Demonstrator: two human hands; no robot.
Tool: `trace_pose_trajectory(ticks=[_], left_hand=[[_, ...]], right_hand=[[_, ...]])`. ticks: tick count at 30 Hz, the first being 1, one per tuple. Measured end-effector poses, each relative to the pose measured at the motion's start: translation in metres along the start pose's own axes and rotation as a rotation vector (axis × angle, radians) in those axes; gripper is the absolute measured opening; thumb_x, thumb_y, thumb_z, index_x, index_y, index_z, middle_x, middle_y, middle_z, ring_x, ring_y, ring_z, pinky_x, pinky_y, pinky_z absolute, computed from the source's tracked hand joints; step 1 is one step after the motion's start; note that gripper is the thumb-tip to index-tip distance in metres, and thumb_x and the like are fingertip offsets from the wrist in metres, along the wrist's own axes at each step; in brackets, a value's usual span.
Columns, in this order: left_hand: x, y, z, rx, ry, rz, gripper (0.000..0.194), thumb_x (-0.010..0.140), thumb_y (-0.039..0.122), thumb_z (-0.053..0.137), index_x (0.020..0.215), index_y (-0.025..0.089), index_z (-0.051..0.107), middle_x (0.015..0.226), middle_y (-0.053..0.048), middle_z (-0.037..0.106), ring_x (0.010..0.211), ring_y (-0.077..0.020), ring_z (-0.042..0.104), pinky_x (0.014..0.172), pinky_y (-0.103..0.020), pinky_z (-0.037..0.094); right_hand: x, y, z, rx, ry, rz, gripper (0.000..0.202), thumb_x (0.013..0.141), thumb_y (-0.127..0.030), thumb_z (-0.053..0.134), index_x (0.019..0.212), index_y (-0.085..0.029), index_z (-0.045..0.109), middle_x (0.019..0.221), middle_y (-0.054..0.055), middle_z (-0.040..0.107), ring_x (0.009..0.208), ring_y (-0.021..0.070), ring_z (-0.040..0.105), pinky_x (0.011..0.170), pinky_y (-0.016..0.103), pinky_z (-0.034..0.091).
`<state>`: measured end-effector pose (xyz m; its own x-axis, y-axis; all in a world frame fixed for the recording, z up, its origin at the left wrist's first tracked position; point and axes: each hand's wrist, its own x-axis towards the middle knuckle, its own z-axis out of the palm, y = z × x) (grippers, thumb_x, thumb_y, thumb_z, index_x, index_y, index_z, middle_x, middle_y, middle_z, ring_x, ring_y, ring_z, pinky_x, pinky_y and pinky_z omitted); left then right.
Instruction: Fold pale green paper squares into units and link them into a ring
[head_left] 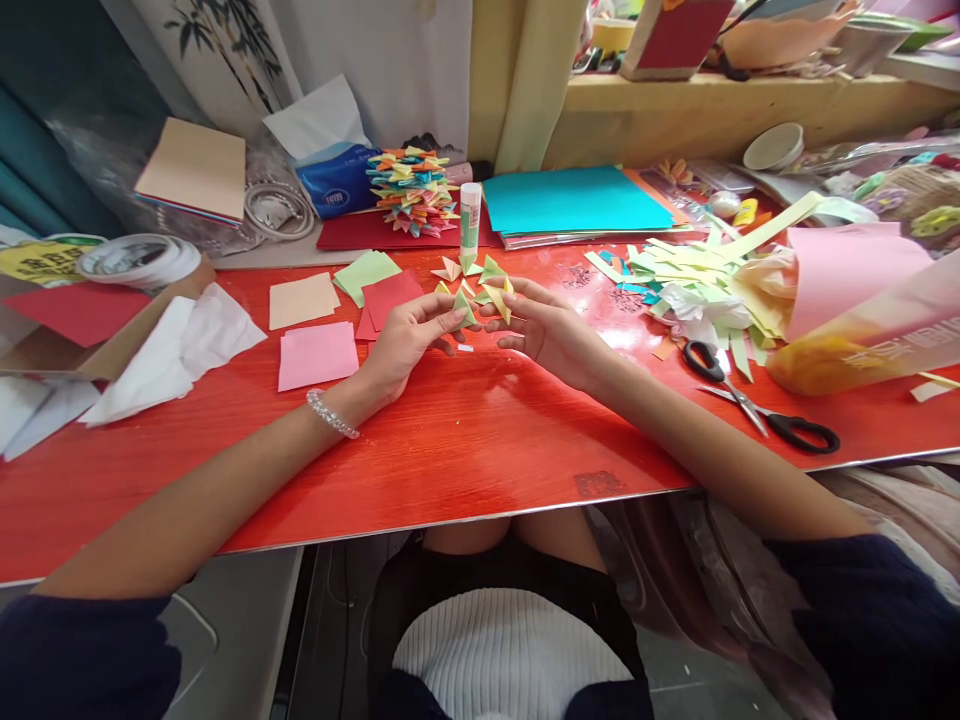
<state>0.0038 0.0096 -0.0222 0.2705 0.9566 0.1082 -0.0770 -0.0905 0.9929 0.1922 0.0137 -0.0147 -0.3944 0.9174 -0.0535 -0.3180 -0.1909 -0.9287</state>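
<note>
Within left hand's (409,340) pinch, green paper (464,308), tip toward glue stick (470,218); in right hand's (559,335), yellow paper (499,299).

1 glue stick (470,222); left of it were 4 small paper stacks (318,356), 1 multicoloured paper model (414,192), 1 blue tissue pack (336,182); right, 1 pair of scissors (741,402), 1 white bowl (774,147); folded pieces (465,308) in front overlapped, uncountable
</note>
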Motion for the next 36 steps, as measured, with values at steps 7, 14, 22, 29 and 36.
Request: trace_pose_trajectory(ticks=[7,14,22,29,36], left_hand=[[0.0004,-0.0001,-0.0006,0.003,-0.015,-0.001,0.020,0.079,0.035,0.068,0.088,0.017,0.067,0.083,-0.003,0.066,0.067,-0.0091,0.056,0.059,-0.019,0.045],[0.0003,0.0004,-0.0014,0.012,-0.022,-0.016,0.020,0.080,0.035,0.066,0.088,0.016,0.065,0.089,-0.005,0.069,0.066,-0.0087,0.056,0.058,-0.020,0.045],[0.0001,0.0005,-0.0016,0.012,-0.021,-0.017,0.020,0.081,0.034,0.065,0.090,0.016,0.065,0.087,-0.005,0.069,0.064,-0.0081,0.056,0.057,-0.020,0.045],[0.0011,-0.0012,-0.0004,-0.038,-0.017,-0.009,0.018,0.080,0.029,0.068,0.092,0.016,0.067,0.086,-0.003,0.067,0.064,-0.0077,0.059,0.060,-0.020,0.050],[0.0021,-0.0057,-0.0001,-0.089,-0.009,0.027,0.021,0.078,0.027,0.072,0.095,0.017,0.067,0.090,-0.002,0.068,0.075,-0.0109,0.065,0.077,-0.028,0.055]], right_hand=[[0.0036,0.0067,-0.0081,-0.188,-0.005,-0.084,0.021,0.079,-0.031,0.071,0.092,-0.017,0.063,0.076,0.000,0.068,0.057,0.0057,0.058,0.054,0.018,0.046],[0.0034,0.0058,-0.0078,-0.166,-0.024,-0.006,0.016,0.088,-0.035,0.060,0.090,-0.020,0.062,0.073,-0.002,0.061,0.054,0.0047,0.054,0.050,0.018,0.042],[0.0043,0.0027,-0.0083,-0.138,-0.025,-0.061,0.019,0.084,-0.031,0.064,0.095,-0.018,0.070,0.081,0.000,0.057,0.065,0.0063,0.051,0.063,0.020,0.046],[0.0010,0.0050,-0.0066,-0.457,0.118,-0.276,0.029,0.079,-0.028,0.070,0.106,-0.022,0.059,0.074,-0.003,0.056,0.071,0.0103,0.055,0.066,0.024,0.046],[0.0010,0.0025,-0.0044,-0.729,0.051,-0.431,0.010,0.088,-0.032,0.059,0.092,-0.023,0.059,0.096,0.001,0.060,0.081,0.0120,0.056,0.070,0.027,0.046]])
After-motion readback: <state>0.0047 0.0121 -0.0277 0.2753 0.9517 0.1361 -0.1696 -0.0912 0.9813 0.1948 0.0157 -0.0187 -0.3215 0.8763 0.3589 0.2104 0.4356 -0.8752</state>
